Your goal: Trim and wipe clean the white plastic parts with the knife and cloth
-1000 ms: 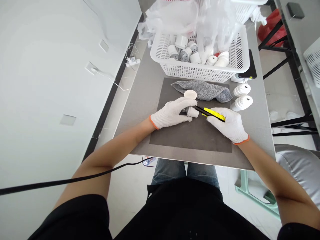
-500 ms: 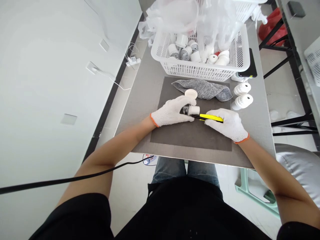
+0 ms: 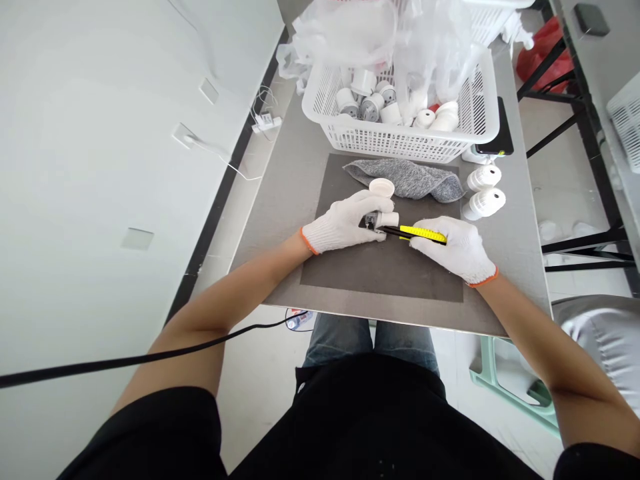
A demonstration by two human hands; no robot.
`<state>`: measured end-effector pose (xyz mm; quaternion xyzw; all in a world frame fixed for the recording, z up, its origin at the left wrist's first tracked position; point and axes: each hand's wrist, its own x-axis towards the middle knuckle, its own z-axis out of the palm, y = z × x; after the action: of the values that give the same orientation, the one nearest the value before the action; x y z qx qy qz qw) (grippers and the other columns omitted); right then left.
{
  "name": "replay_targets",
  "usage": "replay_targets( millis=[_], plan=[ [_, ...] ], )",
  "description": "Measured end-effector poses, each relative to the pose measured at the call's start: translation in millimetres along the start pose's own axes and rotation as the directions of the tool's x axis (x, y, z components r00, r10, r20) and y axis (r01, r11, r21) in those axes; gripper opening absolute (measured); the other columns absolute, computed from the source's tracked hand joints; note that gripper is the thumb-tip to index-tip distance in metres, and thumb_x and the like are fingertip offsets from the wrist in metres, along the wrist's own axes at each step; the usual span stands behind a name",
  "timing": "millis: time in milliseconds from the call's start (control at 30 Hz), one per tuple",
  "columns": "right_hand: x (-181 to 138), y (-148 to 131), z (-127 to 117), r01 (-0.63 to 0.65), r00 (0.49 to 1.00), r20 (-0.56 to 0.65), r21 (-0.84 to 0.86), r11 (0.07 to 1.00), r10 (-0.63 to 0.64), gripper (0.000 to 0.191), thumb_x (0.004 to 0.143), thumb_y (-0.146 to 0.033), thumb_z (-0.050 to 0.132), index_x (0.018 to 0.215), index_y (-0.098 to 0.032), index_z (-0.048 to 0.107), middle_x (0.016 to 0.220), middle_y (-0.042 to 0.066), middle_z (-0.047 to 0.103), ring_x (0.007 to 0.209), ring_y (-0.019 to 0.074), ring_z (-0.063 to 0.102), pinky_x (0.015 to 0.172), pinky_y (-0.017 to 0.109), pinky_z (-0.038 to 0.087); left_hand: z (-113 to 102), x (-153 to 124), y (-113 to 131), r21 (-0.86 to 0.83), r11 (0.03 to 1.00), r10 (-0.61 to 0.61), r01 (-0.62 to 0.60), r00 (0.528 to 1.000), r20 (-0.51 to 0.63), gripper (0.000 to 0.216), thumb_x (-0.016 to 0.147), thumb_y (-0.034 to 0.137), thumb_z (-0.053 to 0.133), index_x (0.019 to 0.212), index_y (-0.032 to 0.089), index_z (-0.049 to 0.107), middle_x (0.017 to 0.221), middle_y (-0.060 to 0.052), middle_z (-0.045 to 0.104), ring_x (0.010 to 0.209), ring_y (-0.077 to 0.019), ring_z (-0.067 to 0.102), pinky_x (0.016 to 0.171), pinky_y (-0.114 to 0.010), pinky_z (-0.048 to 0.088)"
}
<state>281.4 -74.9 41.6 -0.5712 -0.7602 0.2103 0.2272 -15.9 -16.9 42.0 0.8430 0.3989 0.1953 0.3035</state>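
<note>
Bare mat (image 3: 380, 277) before the hands — cloth (image 3: 407, 179), basket (image 3: 400, 140), spools (image 3: 483, 193) crowd beyond

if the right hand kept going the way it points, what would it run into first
The right hand points left along the yellow tool, whose dark tip already sits at the small white part in the left hand. That part comes first, then the left hand's fingers.
</note>
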Motion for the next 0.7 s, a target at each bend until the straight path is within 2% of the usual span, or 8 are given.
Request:
replay_targets(
  millis=[167,233,300,433,533,600,700],
  plan=[
    [0.0,0.2,-0.2,-0.007,1.0,-0.029,-0.002,1.0,0.006,0.03,0.101,-0.048,0.078,0.123,-0.031,0.091,0.125,0.004,0.089,0.109,0.0325,0.085,0.103,0.05,0.069,-2.4,-0.2,0.0,-0.073,0.995,0.066,-0.066,0.998,-0.007,0.044,0.09,0.031,0.088,0.134,0.03,0.081,0.144,-0.005,0.08,0.136,-0.0244,0.076,0.125,-0.041,0.058],
    [0.0,-0.4,-1.0,0.014,1.0,0.02,-0.006,1.0,-0.014,0.03,0.1,-0.048,0.079,0.121,-0.032,0.092,0.119,0.004,0.089,0.104,0.0315,0.085,0.1,0.049,0.069,-2.9,0.3,-0.3,-0.103,0.992,0.068,-0.068,0.998,0.002,0.039,0.09,0.035,0.089,0.128,0.029,0.082,0.137,-0.004,0.083,0.133,-0.0246,0.077,0.123,-0.041,0.058],
    [-0.2,-1.5,-1.8,0.021,0.999,0.047,-0.019,1.0,-0.02,0.029,0.1,-0.048,0.08,0.121,-0.032,0.092,0.116,0.004,0.089,0.101,0.0308,0.084,0.096,0.048,0.068,-3.5,1.3,-0.6,-0.104,0.994,0.03,-0.029,0.999,0.011,0.043,0.088,0.039,0.091,0.128,0.028,0.081,0.133,-0.002,0.084,0.126,-0.024,0.078,0.118,-0.039,0.06],
    [-0.9,-2.8,-2.3,-0.007,1.0,-0.003,-0.041,0.999,0.006,0.031,0.102,-0.049,0.078,0.123,-0.032,0.092,0.122,0.004,0.089,0.104,0.0313,0.084,0.096,0.047,0.067,-5.2,4.2,2.0,-0.019,0.998,-0.053,0.054,0.998,0.024,0.055,0.088,0.045,0.09,0.139,0.028,0.077,0.133,-0.001,0.083,0.118,-0.0228,0.079,0.113,-0.037,0.059],
    [-1.3,-1.7,-1.4,0.03,0.999,0.034,-0.048,0.998,-0.028,0.031,0.101,-0.049,0.079,0.122,-0.032,0.092,0.115,0.004,0.089,0.102,0.0306,0.084,0.096,0.046,0.067,-4.1,5.8,5.1,0.105,0.992,-0.073,0.066,0.995,0.064,0.054,0.085,0.048,0.092,0.133,0.029,0.078,0.126,-0.002,0.083,0.116,-0.0262,0.078,0.108,-0.04,0.06],
    [-1.3,-0.3,-0.4,0.03,0.999,0.03,-0.045,0.999,-0.029,0.03,0.1,-0.05,0.08,0.122,-0.032,0.092,0.114,0.004,0.089,0.103,0.0306,0.085,0.096,0.046,0.068,-1.3,5.7,4.8,0.168,0.984,-0.069,0.056,0.995,0.074,0.051,0.085,0.047,0.094,0.13,0.029,0.079,0.122,-0.003,0.083,0.116,-0.0278,0.078,0.106,-0.041,0.06],
    [-1.1,1.5,1.0,-0.028,0.998,-0.052,-0.014,1.0,0.027,0.031,0.101,-0.049,0.078,0.122,-0.032,0.092,0.124,0.003,0.089,0.109,0.0317,0.085,0.1,0.047,0.069,3.3,3.8,-0.3,0.152,0.988,-0.013,0.011,1.0,0.015,0.055,0.089,0.037,0.092,0.141,0.03,0.076,0.135,-0.004,0.081,0.124,-0.0261,0.077,0.108,-0.038,0.06]
  ],
)
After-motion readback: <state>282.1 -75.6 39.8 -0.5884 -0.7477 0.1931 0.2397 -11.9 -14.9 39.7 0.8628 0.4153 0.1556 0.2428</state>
